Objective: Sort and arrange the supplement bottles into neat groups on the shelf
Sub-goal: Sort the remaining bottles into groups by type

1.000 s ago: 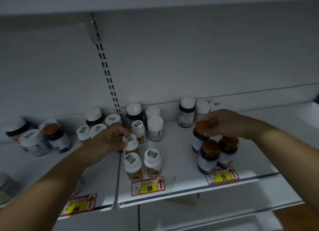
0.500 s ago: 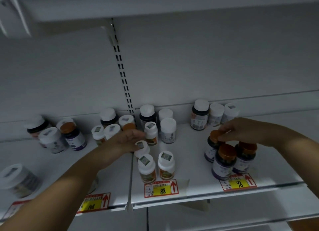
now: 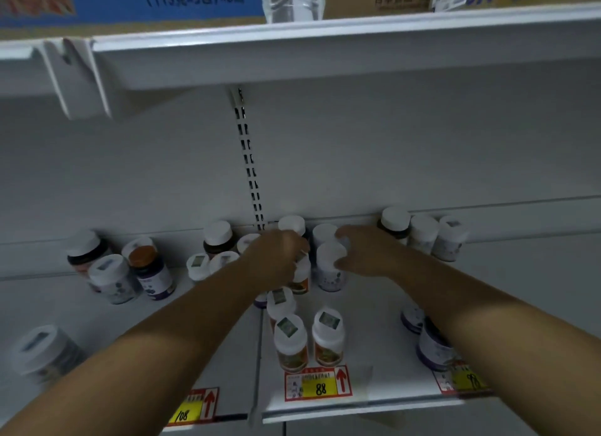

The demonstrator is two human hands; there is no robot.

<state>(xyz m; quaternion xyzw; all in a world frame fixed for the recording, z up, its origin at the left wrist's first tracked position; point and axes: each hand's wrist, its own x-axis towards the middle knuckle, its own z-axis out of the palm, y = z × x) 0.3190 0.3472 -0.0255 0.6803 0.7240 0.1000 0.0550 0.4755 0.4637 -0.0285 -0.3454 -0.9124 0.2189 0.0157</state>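
Supplement bottles stand on a white shelf (image 3: 374,331). My left hand (image 3: 276,263) reaches to the middle back, its fingers curled over a small white-capped, orange-label bottle (image 3: 301,281). Just to the right, my right hand (image 3: 364,253) holds a white bottle (image 3: 329,269) between thumb and fingers at its cap. Three more orange-label bottles (image 3: 290,344) stand in front near the shelf edge. Purple bottles (image 3: 432,347) stand partly hidden under my right forearm.
Three white-capped bottles (image 3: 422,234) stand at the back right. Mixed bottles (image 3: 149,269) crowd the back left, and one large bottle (image 3: 42,351) lies at the front left. Price tags (image 3: 318,383) line the shelf edge. An upper shelf (image 3: 325,45) carries cartons overhead.
My right hand left the orange-capped purple bottles and moved left and back to the white bottle. My left hand reached further back. The view tilted upward.
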